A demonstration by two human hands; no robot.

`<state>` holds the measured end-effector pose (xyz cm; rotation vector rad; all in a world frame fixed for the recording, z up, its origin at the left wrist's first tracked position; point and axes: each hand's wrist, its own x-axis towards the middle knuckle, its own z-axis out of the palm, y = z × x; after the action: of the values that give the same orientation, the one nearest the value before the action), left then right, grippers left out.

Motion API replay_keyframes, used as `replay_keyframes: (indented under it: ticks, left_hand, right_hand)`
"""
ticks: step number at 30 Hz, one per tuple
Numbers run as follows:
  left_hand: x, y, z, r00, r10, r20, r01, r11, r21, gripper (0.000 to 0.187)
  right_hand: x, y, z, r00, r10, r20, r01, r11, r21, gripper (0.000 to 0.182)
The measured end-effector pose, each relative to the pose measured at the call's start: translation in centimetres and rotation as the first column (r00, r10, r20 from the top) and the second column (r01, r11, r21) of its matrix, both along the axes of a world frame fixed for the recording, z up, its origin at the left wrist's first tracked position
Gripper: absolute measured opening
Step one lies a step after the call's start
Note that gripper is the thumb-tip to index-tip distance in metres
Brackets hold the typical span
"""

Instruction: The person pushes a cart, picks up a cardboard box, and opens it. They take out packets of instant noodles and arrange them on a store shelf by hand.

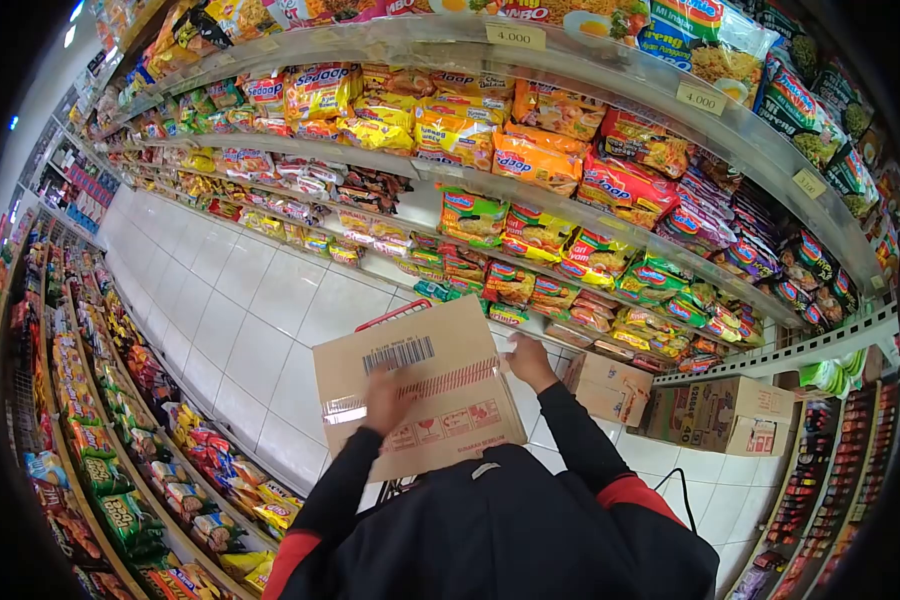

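Black sleeves with red bands fill the bottom of the view, and just beyond them both hands hold up a brown cardboard box point(417, 388), tilted so its broad printed face turns toward the camera, probably to keep it clear of what lies beneath. All places below are told from that box.

Largest are the shelves point(610, 75) that curve above and to the right of the box: long pale metal boards with price tags on their lips, packed with glossy, crinkled noodle packets point(545, 160) in orange, yellow, red and green, stacked flat and face out so the labels read from the aisle. Left of the box runs a second rack of snack bags point(120, 480), likewise face out. Between them, above and left of the box, lies a smooth white tiled floor point(255, 300).

Right of the box, low on the floor, stand more cardboard cartons point(730, 415), squared and matt, set against the shelf foot. Peeping over the box's top edge is a red basket rim point(395, 315), thin and rounded.

As for the box, it is flat-sided corrugated board with a black barcode and red print. Left hand point(388, 398) presses flat on its face, fingers spread. Right hand point(528, 362) clasps its right edge, fingers curled behind.
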<state>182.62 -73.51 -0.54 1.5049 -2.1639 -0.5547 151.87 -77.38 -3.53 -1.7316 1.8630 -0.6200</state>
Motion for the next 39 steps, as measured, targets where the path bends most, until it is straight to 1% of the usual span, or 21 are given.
replay_keyframes:
  ticks: [1, 4, 5, 7, 9, 10, 11, 13, 14, 16, 20, 23, 27, 28, 29, 31, 32, 33, 34, 36, 39]
  left_hand:
    - [-2.9, -0.6, -0.3, 0.986, -0.108, -0.129, 0.116, 0.991, 0.062, 0.058]
    - [-11.7, -1.4, 0.6, 0.958, -0.116, -0.262, 0.127, 0.992, 0.025, 0.055]
    - [-13.7, -1.8, 0.7, 0.937, -0.029, -0.349, 0.09, 0.983, 0.158, 0.048]
    - [-15.0, -2.2, -0.8, 0.898, 0.069, -0.434, 0.071, 0.952, 0.297, 0.041]
    - [-14.8, -3.0, -3.2, 0.899, 0.028, -0.436, 0.055, 0.983, 0.177, 0.023]
    - [-14.9, -2.8, -3.7, 0.796, 0.117, -0.593, 0.029, 0.973, 0.23, 0.014]
    - [-14.7, -2.6, -4.3, 0.793, 0.126, -0.597, 0.024, 0.971, 0.238, 0.014]
    - [-14.4, -2.9, -4.7, 0.667, 0.303, -0.681, 0.058, 0.89, 0.452, 0.014]
    - [-14.3, -2.8, -4.9, 0.667, 0.308, -0.678, 0.054, 0.888, 0.457, 0.014]
    - [-13.9, -3.0, -4.3, 0.813, 0.191, -0.55, 0.016, 0.937, 0.349, 0.014]
    - [-11.5, -3.6, -3.0, 0.898, 0.098, -0.43, 0.03, 0.959, 0.282, 0.013]
    - [-7.6, -3.3, -1.4, 0.939, 0.035, -0.341, 0.062, 0.961, 0.268, 0.011]
    - [2.6, -1.1, 1.4, 0.937, 0.138, -0.321, -0.013, 0.932, 0.363, 0.013]
    - [7.2, 0.0, -1.3, 0.887, 0.263, -0.38, -0.058, 0.879, 0.473, 0.014]
    - [9.3, 1.0, 3.2, 0.898, 0.34, -0.278, -0.154, 0.836, 0.526, 0.016]
    - [15.7, 3.4, 4.7, 0.77, 0.514, -0.377, -0.258, 0.792, 0.553, 0.017]
    - [19.9, 4.5, 4.9, 0.876, 0.451, -0.171, -0.365, 0.851, 0.377, 0.017]
    - [22.9, 5.6, 6.1, 0.762, 0.603, -0.236, -0.466, 0.764, 0.446, 0.016]
    - [26.1, 6.9, 6.9, 0.78, 0.591, -0.205, -0.506, 0.789, 0.349, 0.017]
    - [31.1, 9.2, 7.5, 0.592, 0.774, -0.224, -0.673, 0.628, 0.391, 0.013]
    - [37.8, 12.4, 6.6, 0.487, 0.813, -0.319, -0.755, 0.576, 0.314, 0.015]
  right_hand:
    - [0.3, 0.0, 0.7, 1.0, 0.003, -0.002, -0.003, 1.0, 0.001, 0.025]
    - [1.3, 0.1, 2.3, 0.947, 0.02, 0.321, 0.019, 0.993, -0.118, 0.039]
    - [1.9, 0.5, 4.3, 0.906, 0.032, 0.423, -0.024, 0.999, -0.024, 0.036]
    - [1.5, 0.9, 3.6, 0.815, 0.179, 0.55, -0.135, 0.984, -0.12, 0.039]
    - [-0.3, 1.3, 3.0, 0.836, 0.096, 0.54, -0.094, 0.995, -0.032, 0.045]
    - [-0.9, 1.5, 2.7, 0.844, 0.016, 0.536, -0.051, 0.997, 0.051, 0.052]
    - [-1.0, 1.8, 2.1, 0.847, 0.017, 0.532, -0.057, 0.997, 0.059, 0.052]
    - [-0.8, 2.3, 0.6, 0.909, 0.395, 0.132, -0.372, 0.913, -0.167, 0.067]
    - [-0.4, 2.5, -0.2, 0.91, 0.397, 0.116, -0.408, 0.908, 0.098, 0.074]
    - [-0.3, 2.8, -0.3, 0.925, 0.368, 0.089, -0.378, 0.912, 0.158, 0.073]
    - [-0.7, 2.6, -0.5, 0.938, 0.342, 0.051, -0.344, 0.911, 0.227, 0.072]
    - [-0.9, 2.5, -0.6, 0.929, 0.37, 0.022, -0.361, 0.89, 0.279, 0.073]
    - [-0.9, 2.5, -1.1, 0.93, 0.368, 0.0, -0.352, 0.887, 0.299, 0.074]
    - [-1.1, 2.3, -2.1, 0.926, 0.376, 0.038, -0.369, 0.876, 0.31, 0.073]
    - [-1.3, 2.2, -2.8, 0.921, 0.382, 0.077, -0.386, 0.866, 0.318, 0.072]
    - [-1.4, 1.9, -3.0, 0.915, 0.389, 0.111, -0.403, 0.854, 0.33, 0.072]
    - [-1.3, 1.8, -2.5, 0.913, 0.393, 0.109, -0.406, 0.849, 0.339, 0.072]
    - [-1.3, 1.9, -2.3, 0.911, 0.399, 0.106, -0.41, 0.843, 0.348, 0.072]
    - [-1.3, 1.8, -2.5, 0.91, 0.402, 0.106, -0.413, 0.846, 0.338, 0.072]
    - [-1.4, 1.9, -3.3, 0.908, 0.406, 0.105, -0.417, 0.845, 0.333, 0.072]
    - [-1.2, 1.7, -1.9, 0.914, 0.394, 0.102, -0.404, 0.852, 0.334, 0.071]
